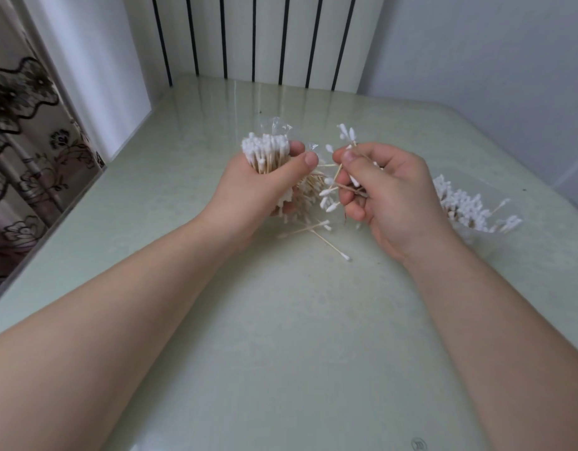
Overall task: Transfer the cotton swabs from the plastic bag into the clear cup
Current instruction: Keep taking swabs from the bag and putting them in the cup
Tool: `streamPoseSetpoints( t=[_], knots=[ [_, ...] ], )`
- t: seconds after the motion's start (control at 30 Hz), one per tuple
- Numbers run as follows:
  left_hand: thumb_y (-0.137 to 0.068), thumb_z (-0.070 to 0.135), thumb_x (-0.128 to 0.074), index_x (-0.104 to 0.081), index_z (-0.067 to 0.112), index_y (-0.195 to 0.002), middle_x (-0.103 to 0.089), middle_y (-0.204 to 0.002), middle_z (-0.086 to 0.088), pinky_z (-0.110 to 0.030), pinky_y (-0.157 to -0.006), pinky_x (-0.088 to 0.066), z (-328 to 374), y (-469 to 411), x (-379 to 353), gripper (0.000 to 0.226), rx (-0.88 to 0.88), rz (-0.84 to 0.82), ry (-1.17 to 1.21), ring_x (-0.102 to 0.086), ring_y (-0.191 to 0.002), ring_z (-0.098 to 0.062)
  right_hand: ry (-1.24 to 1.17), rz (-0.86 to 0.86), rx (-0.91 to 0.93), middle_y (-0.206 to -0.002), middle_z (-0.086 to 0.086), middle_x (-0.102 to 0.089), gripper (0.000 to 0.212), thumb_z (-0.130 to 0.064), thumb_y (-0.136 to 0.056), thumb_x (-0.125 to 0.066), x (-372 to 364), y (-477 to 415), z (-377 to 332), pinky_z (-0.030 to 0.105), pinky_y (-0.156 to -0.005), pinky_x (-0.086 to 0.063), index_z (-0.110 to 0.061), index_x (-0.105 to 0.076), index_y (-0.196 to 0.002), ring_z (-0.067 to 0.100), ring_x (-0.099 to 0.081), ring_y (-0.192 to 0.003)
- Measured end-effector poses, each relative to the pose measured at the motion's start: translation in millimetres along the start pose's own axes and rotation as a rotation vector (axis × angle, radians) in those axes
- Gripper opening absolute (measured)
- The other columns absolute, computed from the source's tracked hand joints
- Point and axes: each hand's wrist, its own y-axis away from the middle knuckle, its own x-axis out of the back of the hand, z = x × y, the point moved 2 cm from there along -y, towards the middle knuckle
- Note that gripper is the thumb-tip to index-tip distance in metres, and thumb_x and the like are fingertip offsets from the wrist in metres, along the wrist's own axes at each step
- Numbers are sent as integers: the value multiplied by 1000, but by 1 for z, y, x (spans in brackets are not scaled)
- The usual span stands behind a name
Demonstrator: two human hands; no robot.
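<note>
Nearest to us the pale green table (297, 336) is bare betw. our two forearms. Further in, a few loose swabs (326, 239) lie on it just under the hands; they're in neither bag nor cup.

Our left hand (258, 187) is wrapped round a thick bundle (265, 151) of swabs, which sits in the plastic bag (278, 126). The bag's crinkled top sticks up behind the cotton tips. The bundle looks pretty full, so we judge most of the stock isn't moved yet.

Our right hand (388, 196) pinches a small bunch (346, 135) betw. thumb and fingers, tips fanning out both ends, close beside the bag.

Behind that hand, to the right, a heap (463, 206) of swabs rests in sth see-through, prob. the clear cup (470, 236), tho its walls barely show and we can't tell if it's upright or tipped. So part of the job seems done.

Left to do, by our reckoning:
- drop this bunch in
- repeat for the bundle
- collect the strays

At the back stands a white radiator (255, 34).
</note>
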Motion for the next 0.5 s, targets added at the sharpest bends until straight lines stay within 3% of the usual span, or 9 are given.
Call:
streamPoseSetpoints(
  t=[0.13, 0.23, 0.3, 0.43, 0.5],
  knots=[
    [-89, 30, -76, -74, 22, -89, -67, -72, 7, -31, -61, -47, 0, 0, -3, 8, 78, -100, 51, -63, -68, -14, -94, -124, -58, -65, 3, -56, 16, -6, -100, -54, -4, 5, -3, 21, -40, -32, -7, -66, -89, 15, -48, -51],
    [-95, 24, -68, -71, 4, -114, -67, -74, 4, -21, -54, -45, 1, 2, -5, 27, 122, -180, 76, -62, -62, -9, -113, -190, -121, -65, 1, -56, 17, -6, -101, -52, -7, 6, -1, 20, -39, -30, -6, -64, -89, 15, -48, -52],
    [-93, 25, -70, -68, -3, -119, -66, -79, -4, -21, -52, -44, 3, 3, -6, 38, 138, -199, 105, -61, -62, -12, -91, -205, -151, -65, 0, -56, 15, -8, -102, -51, -8, 5, 3, 20, -39, -30, -6, -63, -91, 14, -48, -52],
    [-98, 17, -63, -71, 8, -98, -67, -77, -8, -23, -51, -44, 2, 2, -4, 12, 140, -170, 146, -60, -64, -18, -84, -204, -176, -67, 2, -55, 14, -10, -102, -52, -10, 3, 7, 20, -40, -30, -7, -64, -95, 14, -48, -52],
    [-99, 15, -61, -69, 8, -95, -66, -76, -8, -23, -50, -44, 4, 3, -6, 12, 122, -151, 148, -60, -63, -18, -68, -183, -174, -66, 3, -56, 13, -11, -102, -53, -11, 3, 9, 21, -39, -30, -7, -63, -94, 15, -47, -51]
  ],
)
